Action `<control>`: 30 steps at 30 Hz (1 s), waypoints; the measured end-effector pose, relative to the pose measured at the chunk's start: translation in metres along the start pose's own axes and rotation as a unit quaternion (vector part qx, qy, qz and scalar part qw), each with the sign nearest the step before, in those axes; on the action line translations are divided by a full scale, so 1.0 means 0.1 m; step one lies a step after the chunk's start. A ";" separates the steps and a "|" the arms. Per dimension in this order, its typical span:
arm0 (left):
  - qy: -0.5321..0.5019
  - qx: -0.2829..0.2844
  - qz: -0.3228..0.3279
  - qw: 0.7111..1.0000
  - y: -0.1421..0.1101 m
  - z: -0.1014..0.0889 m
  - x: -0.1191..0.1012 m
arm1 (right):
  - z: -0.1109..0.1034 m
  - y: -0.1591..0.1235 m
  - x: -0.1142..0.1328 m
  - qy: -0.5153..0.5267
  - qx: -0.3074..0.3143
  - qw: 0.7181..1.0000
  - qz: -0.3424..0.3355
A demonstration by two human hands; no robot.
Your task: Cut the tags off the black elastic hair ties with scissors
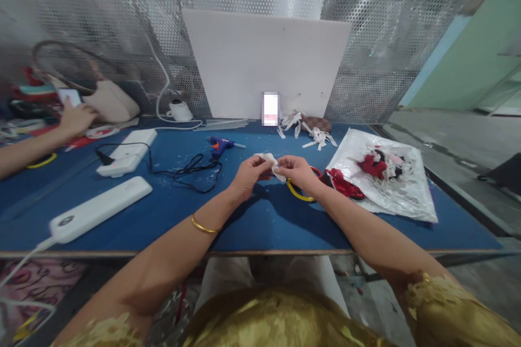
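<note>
Fingers [260, 162] of left hand [245, 175] and right hand [300, 172] pinch a crumpled white scrap [279, 175] above the blue tabletop [260, 222]! Glue gun [221, 146] lies farther back, leftward.

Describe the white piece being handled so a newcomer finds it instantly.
Start at the blue table before the upright white board. Between the left hand and right hand, a small crumpled white piece is pinched; the neighbouring white strips lie loose farther back.

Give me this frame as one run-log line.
left hand: pinching white piece | right hand: pinching same piece | on table: blue glue gun, white bag
</note>
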State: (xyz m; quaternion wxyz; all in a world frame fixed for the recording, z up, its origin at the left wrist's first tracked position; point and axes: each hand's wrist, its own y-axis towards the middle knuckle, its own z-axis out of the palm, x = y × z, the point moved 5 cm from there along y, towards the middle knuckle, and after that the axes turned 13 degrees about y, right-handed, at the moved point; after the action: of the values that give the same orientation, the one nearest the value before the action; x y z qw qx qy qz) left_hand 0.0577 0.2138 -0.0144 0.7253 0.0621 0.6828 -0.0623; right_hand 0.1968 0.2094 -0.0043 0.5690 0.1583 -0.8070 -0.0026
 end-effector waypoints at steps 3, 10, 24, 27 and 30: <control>-0.021 -0.009 -0.018 1.000 0.02 -0.04 0.01 | -0.11 -0.02 0.10 -0.126 0.010 0.992 -0.003; -0.110 -0.078 -0.019 0.991 0.10 -0.24 -0.11 | -0.39 -0.22 0.17 -0.416 0.080 0.905 0.047; -0.262 -0.124 0.105 0.951 0.04 -0.53 -0.87 | -0.31 -0.14 -0.03 -0.420 0.148 0.895 0.024; -0.213 -0.102 0.024 0.971 0.07 -0.29 -0.59 | -0.34 -0.10 -0.03 -0.359 0.102 0.927 0.015; -0.189 -0.069 -0.031 0.979 0.07 -0.12 -0.31 | -0.40 -0.04 0.03 -0.284 0.051 0.958 -0.001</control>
State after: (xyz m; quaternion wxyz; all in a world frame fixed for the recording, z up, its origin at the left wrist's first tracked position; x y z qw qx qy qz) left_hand 0.0453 0.2225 0.0160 0.8417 -0.0226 0.5373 -0.0481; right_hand 0.2336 0.2115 0.0117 0.3078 0.1808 -0.9341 -0.0067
